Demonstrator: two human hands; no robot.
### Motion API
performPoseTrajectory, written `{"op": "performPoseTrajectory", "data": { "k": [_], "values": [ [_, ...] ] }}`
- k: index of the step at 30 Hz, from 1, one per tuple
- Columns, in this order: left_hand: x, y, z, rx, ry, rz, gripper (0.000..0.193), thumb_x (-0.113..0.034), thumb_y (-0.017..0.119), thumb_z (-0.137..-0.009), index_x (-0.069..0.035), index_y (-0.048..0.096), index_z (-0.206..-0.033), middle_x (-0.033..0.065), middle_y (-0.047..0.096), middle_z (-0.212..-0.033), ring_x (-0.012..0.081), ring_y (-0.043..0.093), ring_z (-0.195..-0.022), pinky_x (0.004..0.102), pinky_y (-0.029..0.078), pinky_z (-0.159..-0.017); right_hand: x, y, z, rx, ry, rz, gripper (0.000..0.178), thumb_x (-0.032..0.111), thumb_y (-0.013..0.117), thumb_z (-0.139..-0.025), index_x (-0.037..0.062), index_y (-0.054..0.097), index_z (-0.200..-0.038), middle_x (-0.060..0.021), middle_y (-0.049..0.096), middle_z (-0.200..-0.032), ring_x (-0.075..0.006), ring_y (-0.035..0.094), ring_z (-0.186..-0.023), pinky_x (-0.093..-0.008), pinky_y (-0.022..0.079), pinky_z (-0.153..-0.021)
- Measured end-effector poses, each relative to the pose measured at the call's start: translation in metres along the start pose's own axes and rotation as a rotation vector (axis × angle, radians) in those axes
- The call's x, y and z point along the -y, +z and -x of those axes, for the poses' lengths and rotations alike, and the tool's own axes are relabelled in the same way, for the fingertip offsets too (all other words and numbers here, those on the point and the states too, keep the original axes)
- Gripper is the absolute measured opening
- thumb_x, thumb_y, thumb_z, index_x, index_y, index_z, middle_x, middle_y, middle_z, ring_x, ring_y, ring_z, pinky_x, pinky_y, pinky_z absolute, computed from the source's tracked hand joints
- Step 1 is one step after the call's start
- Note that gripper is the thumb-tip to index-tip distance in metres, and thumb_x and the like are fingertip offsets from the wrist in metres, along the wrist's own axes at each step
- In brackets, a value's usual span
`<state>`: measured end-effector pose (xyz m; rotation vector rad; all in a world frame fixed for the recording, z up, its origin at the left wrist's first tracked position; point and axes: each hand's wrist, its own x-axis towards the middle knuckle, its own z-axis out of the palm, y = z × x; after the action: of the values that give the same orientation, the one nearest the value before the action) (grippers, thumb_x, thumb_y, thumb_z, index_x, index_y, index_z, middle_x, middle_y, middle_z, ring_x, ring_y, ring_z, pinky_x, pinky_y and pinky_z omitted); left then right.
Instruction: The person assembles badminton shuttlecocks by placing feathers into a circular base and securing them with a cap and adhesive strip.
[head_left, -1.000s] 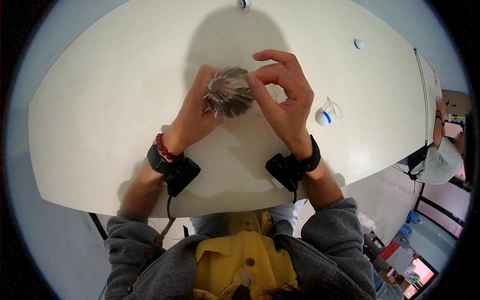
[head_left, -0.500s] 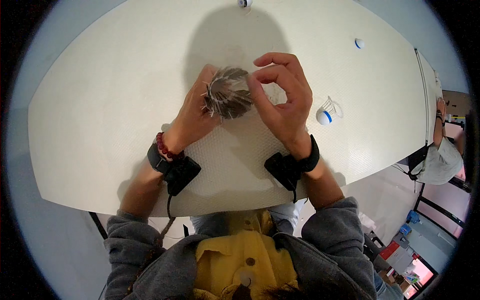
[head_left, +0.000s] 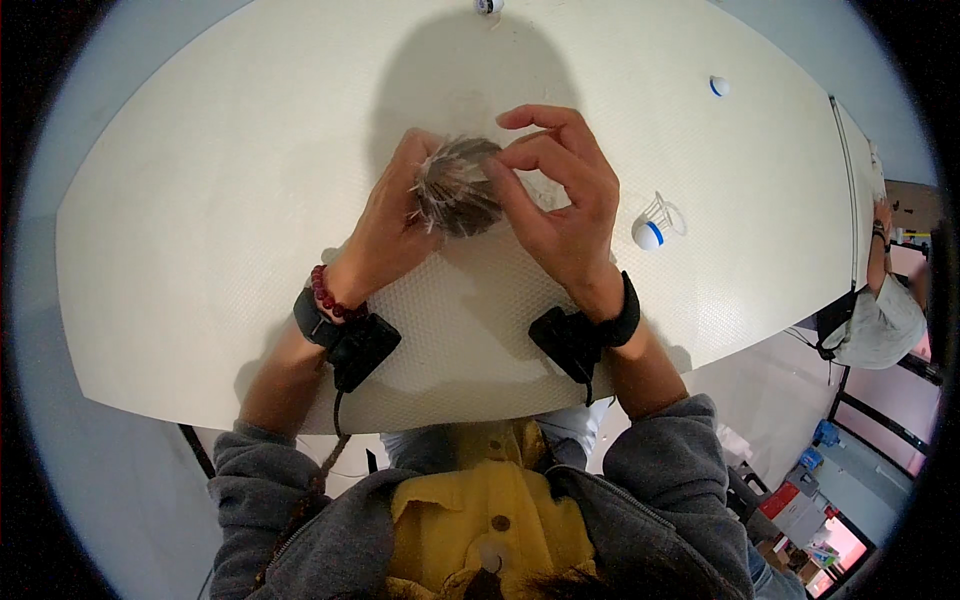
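A shuttlecock with ragged, dark grey-brown feathers and pale quill tips (head_left: 458, 190) is held over the table in front of me, its open feather end facing up toward my view. My left hand (head_left: 395, 205) is closed around its left side, with most of the fingers hidden behind it. Thumb and index finger of my right hand (head_left: 570, 185) pinch together at the feathers' right edge, while the other fingers are curled and apart from it. Whatever fine bit sits between those fingertips is too small to make out clearly.
On the white textured table (head_left: 200, 250), a shuttlecock frame with a blue-banded white base (head_left: 650, 235) lies right of my right hand. Farther off are a blue-banded white base (head_left: 718, 87) and a white-and-black piece (head_left: 488, 7). Another person (head_left: 885, 320) is at the far right edge.
The shuttlecock has turned and tilted slightly in my left hand. My right hand has shifted a little left, its fingertips now over the feather edge.
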<state>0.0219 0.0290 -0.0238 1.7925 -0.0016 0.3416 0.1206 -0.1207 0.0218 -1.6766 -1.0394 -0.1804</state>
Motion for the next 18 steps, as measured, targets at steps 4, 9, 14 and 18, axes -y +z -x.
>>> {"op": "performPoseTrajectory", "data": {
  "k": [4, 9, 14, 18],
  "values": [
    [0.001, -0.001, 0.001, -0.003, -0.046, 0.099, 0.043, 0.006, 0.063, -0.077, -0.004, 0.045, -0.115, 0.0089, 0.053, -0.103, 0.0218, 0.056, -0.095, 0.0325, 0.047, -0.080, -0.001, 0.001, 0.001, 0.027, 0.003, 0.018, 0.002, 0.001, 0.067, -0.077, 0.0011, 0.065, -0.079, -0.0128, 0.061, -0.103, -0.0124, 0.061, -0.075, -0.0253, 0.050, -0.065],
    [-0.011, -0.006, -0.001, 0.033, 0.037, -0.101, 0.042, 0.007, 0.061, -0.078, -0.003, 0.044, -0.116, 0.0092, 0.052, -0.105, 0.0212, 0.055, -0.098, 0.0320, 0.046, -0.082, 0.005, 0.001, -0.001, -0.071, 0.409, -0.361, 0.008, 0.004, 0.059, -0.087, -0.0004, 0.065, -0.091, -0.0106, 0.062, -0.104, -0.0125, 0.061, -0.081, -0.0253, 0.051, -0.072],
    [-0.011, -0.005, -0.001, 0.030, 0.040, -0.099, 0.043, 0.006, 0.058, -0.078, -0.002, 0.044, -0.118, 0.0097, 0.055, -0.105, 0.0203, 0.057, -0.096, 0.0321, 0.047, -0.083, -0.002, 0.003, 0.001, -0.032, 0.336, -0.305, 0.008, 0.008, 0.065, -0.085, 0.0016, 0.064, -0.089, -0.0060, 0.063, -0.092, -0.0124, 0.062, -0.074, -0.0259, 0.052, -0.067],
    [-0.011, -0.004, 0.000, 0.006, -0.030, -0.043, 0.040, 0.004, 0.059, -0.078, -0.003, 0.046, -0.116, 0.0104, 0.057, -0.101, 0.0230, 0.058, -0.094, 0.0335, 0.047, -0.083, -0.004, 0.006, 0.004, 0.021, 0.351, -0.277, 0.008, 0.009, 0.064, -0.085, 0.0012, 0.065, -0.086, -0.0049, 0.064, -0.080, -0.0120, 0.061, -0.071, -0.0252, 0.051, -0.067]
  ]
}}
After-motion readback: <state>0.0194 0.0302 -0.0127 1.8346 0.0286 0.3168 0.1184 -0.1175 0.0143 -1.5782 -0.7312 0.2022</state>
